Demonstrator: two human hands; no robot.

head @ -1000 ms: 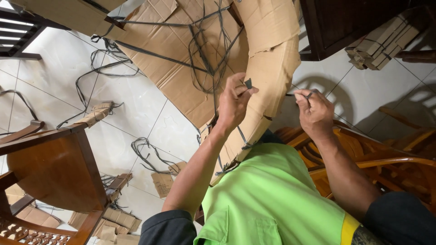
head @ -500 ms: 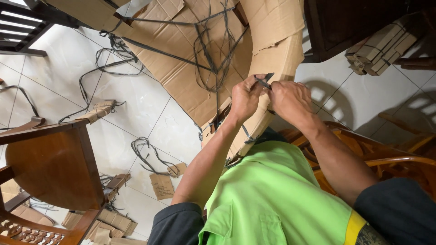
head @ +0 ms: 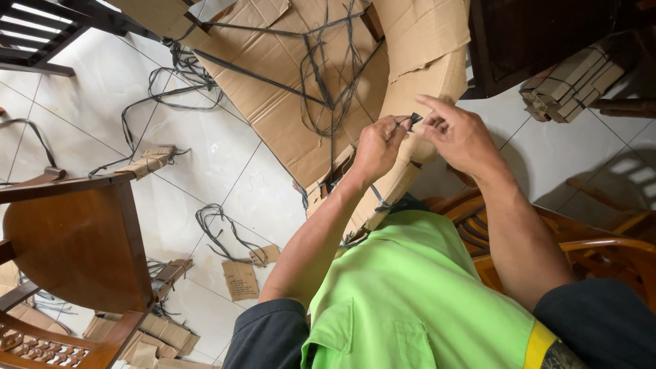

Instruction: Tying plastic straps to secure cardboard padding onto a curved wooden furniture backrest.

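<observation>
My left hand (head: 380,145) and my right hand (head: 459,134) meet in front of my chest, fingertips together. Both pinch the end of a thin black strap (head: 415,119). Under them lies a curved piece wrapped in brown cardboard (head: 424,75), with black strap around its lower part (head: 380,203). My right index finger sticks out above the pinch. My green shirt (head: 417,301) fills the bottom of the view.
Flattened cardboard (head: 287,75) with loose black straps lies on the white tiled floor (head: 205,157). A brown wooden chair (head: 75,239) stands at the left, more wooden furniture (head: 601,246) at the right. Cardboard scraps (head: 240,279) and strap offcuts litter the floor.
A second ago my hands were apart, each holding a strap end. They came together and now pinch the strap at one spot.
</observation>
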